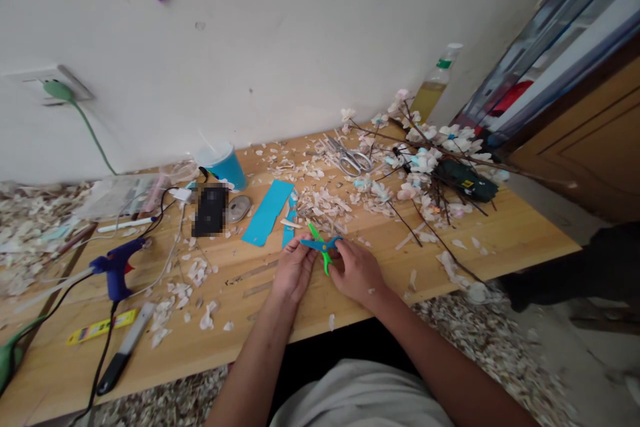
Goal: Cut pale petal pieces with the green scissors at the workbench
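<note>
In my right hand is a pair of small scissors with green and blue parts, its blades spread apart. My left hand is closed in a pinch close by the blades; what it holds is too small to make out. Just beyond the hands lie a large blue sheet with a notched edge and a narrower blue strip. Pale petal-like scraps are strewn around them.
Branches with white flowers spread over the right side, before a bottle. Metal scissors lie behind. On the left are a blue cup, a glue gun with cords, a utility knife and a yellow packet.
</note>
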Available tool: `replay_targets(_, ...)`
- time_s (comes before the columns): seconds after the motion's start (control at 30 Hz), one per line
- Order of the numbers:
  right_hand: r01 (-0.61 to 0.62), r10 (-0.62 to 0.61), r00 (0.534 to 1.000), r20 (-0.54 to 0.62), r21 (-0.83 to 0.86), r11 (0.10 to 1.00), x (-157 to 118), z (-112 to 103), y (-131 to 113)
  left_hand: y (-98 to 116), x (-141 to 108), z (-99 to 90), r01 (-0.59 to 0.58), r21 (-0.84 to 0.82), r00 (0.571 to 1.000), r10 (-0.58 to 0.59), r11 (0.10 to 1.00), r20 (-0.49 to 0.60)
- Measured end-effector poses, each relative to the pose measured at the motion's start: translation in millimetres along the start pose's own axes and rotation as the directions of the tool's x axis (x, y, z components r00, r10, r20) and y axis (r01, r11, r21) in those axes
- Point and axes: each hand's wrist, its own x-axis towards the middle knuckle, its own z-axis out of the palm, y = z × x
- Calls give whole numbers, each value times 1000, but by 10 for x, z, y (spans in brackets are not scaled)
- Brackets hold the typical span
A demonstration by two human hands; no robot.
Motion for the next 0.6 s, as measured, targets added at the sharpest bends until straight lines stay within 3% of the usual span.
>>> replay_targets(0.27, 7, -6, 1000, -27, 12, 1000, -8, 13, 25, -18, -20, 20, 26, 41, 999, -27, 999, 45)
replay_targets(0.6, -3, 3, 1000, -25, 18, 1000, -13, 19, 44, -7, -19, 37, -76, 127, 997, 73, 989, 24)
